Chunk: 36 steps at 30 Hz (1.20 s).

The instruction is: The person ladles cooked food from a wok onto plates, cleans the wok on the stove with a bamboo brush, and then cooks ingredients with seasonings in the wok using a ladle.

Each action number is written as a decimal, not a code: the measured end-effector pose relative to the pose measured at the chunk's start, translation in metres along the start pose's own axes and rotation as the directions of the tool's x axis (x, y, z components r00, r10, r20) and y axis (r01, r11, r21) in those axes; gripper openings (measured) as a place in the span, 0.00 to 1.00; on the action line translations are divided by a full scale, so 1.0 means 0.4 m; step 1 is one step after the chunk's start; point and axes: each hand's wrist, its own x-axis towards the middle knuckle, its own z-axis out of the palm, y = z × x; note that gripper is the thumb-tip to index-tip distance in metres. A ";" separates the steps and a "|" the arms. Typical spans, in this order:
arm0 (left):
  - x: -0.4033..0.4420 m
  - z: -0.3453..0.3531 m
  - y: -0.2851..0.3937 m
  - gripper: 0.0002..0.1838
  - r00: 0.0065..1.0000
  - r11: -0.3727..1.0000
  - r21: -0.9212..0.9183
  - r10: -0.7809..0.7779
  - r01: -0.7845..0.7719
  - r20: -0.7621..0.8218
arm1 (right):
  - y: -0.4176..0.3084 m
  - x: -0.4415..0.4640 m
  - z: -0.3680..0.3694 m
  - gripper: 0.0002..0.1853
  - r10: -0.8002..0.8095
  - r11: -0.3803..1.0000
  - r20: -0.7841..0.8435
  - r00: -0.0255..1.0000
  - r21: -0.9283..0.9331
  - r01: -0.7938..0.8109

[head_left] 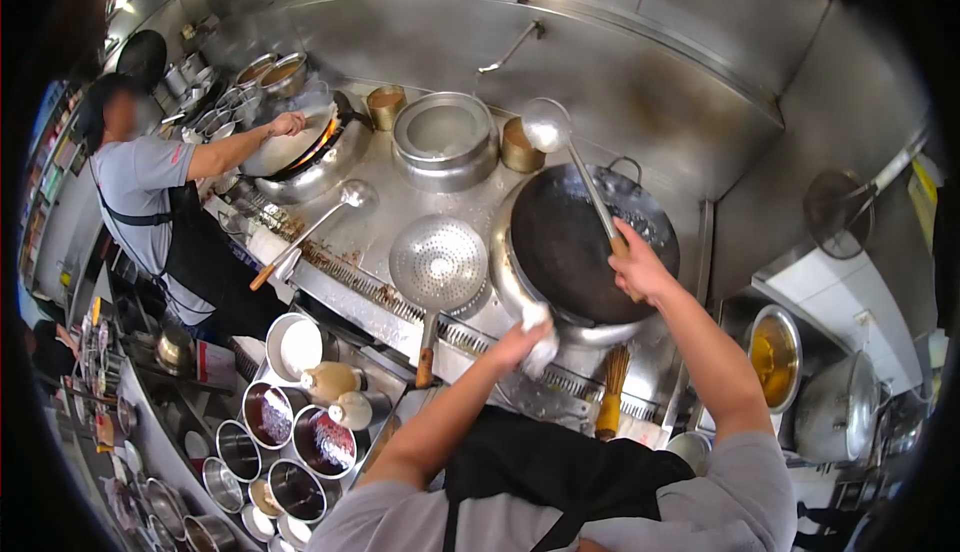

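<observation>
The right hand (pixel 640 264) gripped the ladle (pixel 592 192) by its wooden handle, across the wok (pixel 570 252); it looked stiff, probably head-heavy, best held there. The left hand (pixel 522 342) clutched a soft-looking cloth (pixel 541 348) beside the wok. Two pots (pixel 267 389) held something reddish; a bowl (pixel 795 340), yellow liquid.

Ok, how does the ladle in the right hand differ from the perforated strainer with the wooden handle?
The ladle has a solid bowl, while the strainer is full of holes. The ladle's bowl looks clearly smaller than the strainer's. The ladle is gripped in the right hand, its shaft slanting over the black wok; the strainer lies with no hand on it. Both have metal bowls and wooden-looking grips.
</observation>
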 end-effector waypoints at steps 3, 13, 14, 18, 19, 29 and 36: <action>-0.090 -0.141 -0.076 0.30 0.976 0.947 0.235 0.217 -0.218 0.032 | -0.069 0.268 0.028 0.45 -0.094 0.601 -0.119 0.988 -0.798 -0.039; -0.119 -0.289 -0.277 0.37 0.912 0.606 0.795 0.330 -0.009 -0.241 | -0.090 0.544 0.247 0.44 0.089 0.628 -0.148 0.985 -0.759 -0.171; -0.128 -0.284 -0.265 0.35 0.913 0.599 0.800 0.347 -0.040 -0.214 | -0.068 0.509 0.238 0.45 0.080 0.646 -0.160 0.984 -0.743 -0.173; -0.161 -0.286 -0.207 0.32 0.942 0.543 0.839 0.298 -0.037 -0.152 | 0.046 0.415 0.275 0.47 -0.197 0.714 -0.199 0.960 -0.700 0.002; -0.162 -0.290 -0.207 0.33 0.954 0.502 0.865 0.264 -0.011 -0.141 | 0.016 0.411 0.323 0.47 -0.109 0.793 -0.214 0.971 -0.608 -0.045; -0.344 -0.309 0.109 0.29 0.944 0.925 0.194 0.314 -0.327 0.099 | -0.282 0.734 0.551 0.09 -0.082 0.009 0.482 0.872 0.876 -0.483; -0.565 -0.154 0.455 0.17 0.159 0.727 -0.265 0.457 -0.633 0.875 | -0.196 0.492 0.398 0.10 -0.355 -0.061 0.454 0.817 0.861 -0.505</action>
